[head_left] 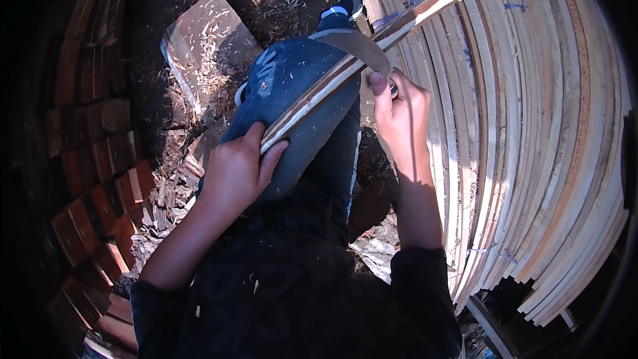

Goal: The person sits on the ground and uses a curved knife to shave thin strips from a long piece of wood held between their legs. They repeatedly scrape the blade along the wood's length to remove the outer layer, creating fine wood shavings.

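A long thin wooden strip (312, 98), brown along one face and pale at its edges, slants up and to the right across my bent leg (289, 70). My left hand (239, 166) is closed around its near end, thumb along one side. In my right hand (403, 101) is the handle of a knife with a broad, curved blade (355, 44); my thumb presses near the base of the blade. The blade lies across the strip, just beyond my knee, pointing left. Most of the handle is hidden by my fingers.
Long wooden strips (505, 126) are stacked on the right, some tied with blue string. Stacked reddish wood pieces (100, 193) line the left side. A flat board (209, 40) strewn with shavings lies on the ground ahead. Wood scraps (176, 186) litter the ground beside my leg.
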The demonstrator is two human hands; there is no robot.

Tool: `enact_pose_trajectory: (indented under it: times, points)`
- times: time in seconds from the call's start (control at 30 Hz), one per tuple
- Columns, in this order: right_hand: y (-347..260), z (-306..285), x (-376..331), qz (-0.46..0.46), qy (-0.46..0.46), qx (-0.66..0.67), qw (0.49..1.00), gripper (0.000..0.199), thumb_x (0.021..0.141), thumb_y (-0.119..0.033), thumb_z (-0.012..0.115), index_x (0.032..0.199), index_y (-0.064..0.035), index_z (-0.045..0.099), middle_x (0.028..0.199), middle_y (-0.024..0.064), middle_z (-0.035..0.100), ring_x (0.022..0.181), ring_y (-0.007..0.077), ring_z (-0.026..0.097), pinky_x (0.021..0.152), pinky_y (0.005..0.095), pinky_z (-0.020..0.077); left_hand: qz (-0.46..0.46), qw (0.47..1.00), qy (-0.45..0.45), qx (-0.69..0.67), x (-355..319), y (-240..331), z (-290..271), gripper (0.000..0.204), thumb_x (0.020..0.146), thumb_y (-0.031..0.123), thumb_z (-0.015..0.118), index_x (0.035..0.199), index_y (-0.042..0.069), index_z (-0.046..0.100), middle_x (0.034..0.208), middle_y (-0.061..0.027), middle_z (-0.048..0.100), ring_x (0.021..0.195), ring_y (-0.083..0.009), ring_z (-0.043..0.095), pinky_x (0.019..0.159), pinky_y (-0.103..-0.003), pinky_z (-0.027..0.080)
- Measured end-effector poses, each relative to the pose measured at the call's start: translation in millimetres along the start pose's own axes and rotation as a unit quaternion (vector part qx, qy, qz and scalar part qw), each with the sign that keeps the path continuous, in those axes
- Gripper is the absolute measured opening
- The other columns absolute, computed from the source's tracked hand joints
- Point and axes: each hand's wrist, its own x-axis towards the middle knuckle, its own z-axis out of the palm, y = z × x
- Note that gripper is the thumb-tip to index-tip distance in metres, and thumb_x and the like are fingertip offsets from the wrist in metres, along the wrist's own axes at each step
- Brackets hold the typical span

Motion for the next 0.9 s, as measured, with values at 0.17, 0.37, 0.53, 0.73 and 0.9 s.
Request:
enact_pose_trajectory:
  times: [0.17, 0.37, 0.53, 0.73, 0.9]
  points:
    - [-10, 9, -15, 0.047, -0.029, 0.069, 0.996, 0.03, 0.088, -0.03, 0.064, 0.079, -0.0004, 0.063, 0.058, 0.0219, 0.056, 0.057, 0.0382, 0.062, 0.049, 0.0397, 0.0458, 0.002, 0.999, -0.004, 0.038, -2, -2, -1, 0.03, 0.09, 0.031, 0.059, 0.091, 0.002, 0.055, 0.063, -0.0186, 0.06, 0.059, -0.0379, 0.061, 0.053, -0.046, 0.048]
    - [-25, 10, -40, 0.127, -0.049, 0.111, 0.984, 0.032, 0.088, -0.031, 0.063, 0.081, -0.0001, 0.063, 0.057, 0.0226, 0.055, 0.053, 0.0371, 0.059, 0.05, 0.0385, 0.0449, 0.025, 0.998, 0.026, 0.059, -3, 1, 0, 0.028, 0.089, 0.03, 0.059, 0.091, 0.002, 0.054, 0.064, -0.0179, 0.06, 0.059, -0.0365, 0.062, 0.052, -0.045, 0.049]
    - [-28, -6, -38, 0.105, -0.071, -0.015, 0.992, 0.033, 0.086, -0.035, 0.065, 0.08, -0.0027, 0.065, 0.058, 0.0195, 0.058, 0.054, 0.0368, 0.061, 0.048, 0.039, 0.0459, 0.014, 0.999, 0.022, 0.046, -5, 3, 1, 0.024, 0.088, 0.021, 0.061, 0.093, -0.002, 0.053, 0.066, -0.0221, 0.059, 0.059, -0.0408, 0.06, 0.055, -0.046, 0.047]
    - [-22, -18, -27, 0.055, -0.033, -0.147, 0.987, 0.042, 0.085, -0.043, 0.065, 0.073, -0.0033, 0.063, 0.057, 0.0182, 0.058, 0.055, 0.0382, 0.06, 0.048, 0.0406, 0.046, 0.018, 0.999, 0.037, 0.036, -8, 5, 2, 0.022, 0.088, 0.018, 0.061, 0.092, -0.001, 0.051, 0.066, -0.0215, 0.059, 0.06, -0.04, 0.06, 0.055, -0.046, 0.047]
    - [8, -45, -4, 0.116, -0.015, -0.168, 0.979, 0.048, 0.086, -0.048, 0.061, 0.075, -0.0014, 0.064, 0.055, 0.0182, 0.056, 0.058, 0.0403, 0.059, 0.054, 0.0418, 0.0464, 0.027, 0.998, 0.046, 0.038, -9, 8, 0, 0.02, 0.087, 0.017, 0.061, 0.09, 0.0, 0.05, 0.068, -0.0211, 0.058, 0.062, -0.0396, 0.06, 0.055, -0.046, 0.047]
